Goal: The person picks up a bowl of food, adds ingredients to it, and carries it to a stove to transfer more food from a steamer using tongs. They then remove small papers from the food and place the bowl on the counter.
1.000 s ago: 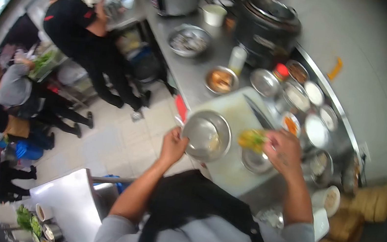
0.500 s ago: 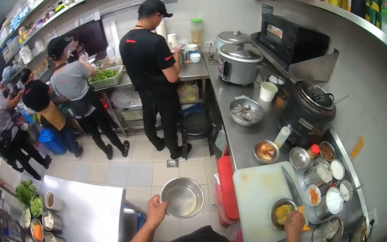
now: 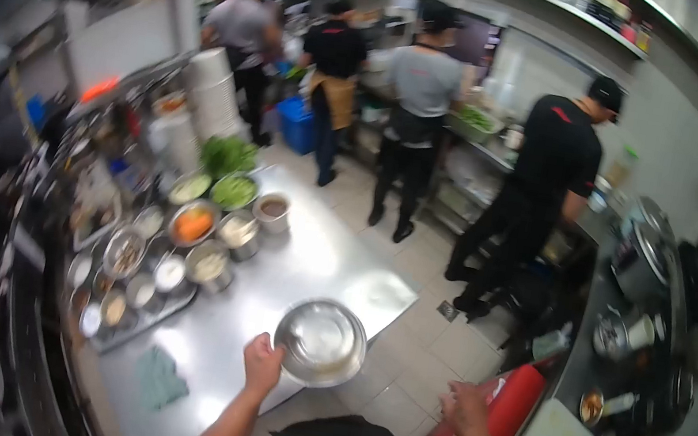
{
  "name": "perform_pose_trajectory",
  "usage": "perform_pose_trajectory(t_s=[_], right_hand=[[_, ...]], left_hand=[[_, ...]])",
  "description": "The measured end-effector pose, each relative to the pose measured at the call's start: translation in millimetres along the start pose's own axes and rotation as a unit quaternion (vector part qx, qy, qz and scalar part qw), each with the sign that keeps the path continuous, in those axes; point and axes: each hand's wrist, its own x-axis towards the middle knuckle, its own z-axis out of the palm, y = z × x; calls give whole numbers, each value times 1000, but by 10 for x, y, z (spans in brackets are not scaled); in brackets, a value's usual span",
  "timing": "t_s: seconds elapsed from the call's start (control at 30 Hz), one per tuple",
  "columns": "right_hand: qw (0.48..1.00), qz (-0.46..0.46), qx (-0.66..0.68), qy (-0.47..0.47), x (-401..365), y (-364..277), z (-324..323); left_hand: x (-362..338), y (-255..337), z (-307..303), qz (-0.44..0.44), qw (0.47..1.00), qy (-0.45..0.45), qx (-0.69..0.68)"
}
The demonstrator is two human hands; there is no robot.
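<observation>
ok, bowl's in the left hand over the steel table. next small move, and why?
Probably lower the bowl onto the table beside the tubs: the left hand holds it by the rim above bare steel, it looks empty, and the right hand is free.
</observation>
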Motion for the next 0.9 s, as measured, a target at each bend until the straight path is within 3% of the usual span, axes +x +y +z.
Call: perform_pose_trajectory(t_s=[0.03, 0.13, 0.17, 0.23, 0.4, 0.47, 0.5, 0.53, 0.6, 0.63, 0.7, 0.83, 0.9], right_hand=[[998, -43, 24, -23, 137, -360, 86], [981, -133, 69, -123, 434, -1238, 242], [972, -166, 89, -143, 512, -1427, 305], [953, -213, 107, -184, 644, -1731, 404], [875, -367, 158, -272, 948, -2356, 826], [866, -345, 221, -288, 944, -2823, 958], [836, -381, 236, -317, 950, -2980, 1092], [801, -474, 229, -285, 950, -3091, 1217], [717, -601, 246, -252, 878, -3336, 1416], [694, -618, 257, -266, 790, -3491, 1473], [597, -692, 215, -344, 678, -3828, 1464], [496, -752, 151, -407, 195, -4379, 1577], [474, -767, 168, -398, -173, -4660, 1667]], left_hand=[[39, 20, -244, 12, 996, 73, 46], [74, -233, -883, -6, 981, 188, -46], [39, -197, -1083, -52, 968, 221, -106], [-48, -285, -1449, -71, 942, 266, -194], [-620, -333, -1946, -120, 896, 375, -204], [-1014, -458, -2030, -158, 891, 380, -191], [-1141, -426, -2045, -160, 871, 397, -241], [-1306, -446, -2092, -207, 868, 391, -228], [-1581, -284, -2183, -296, 876, 363, -110], [-1660, -271, -2188, -311, 855, 373, -179], [-1862, -424, -2174, -313, 853, 351, -225], [-2353, -353, -2505, -295, 832, 397, -252], [-2680, -442, -2714, -287, 809, 433, -274]])
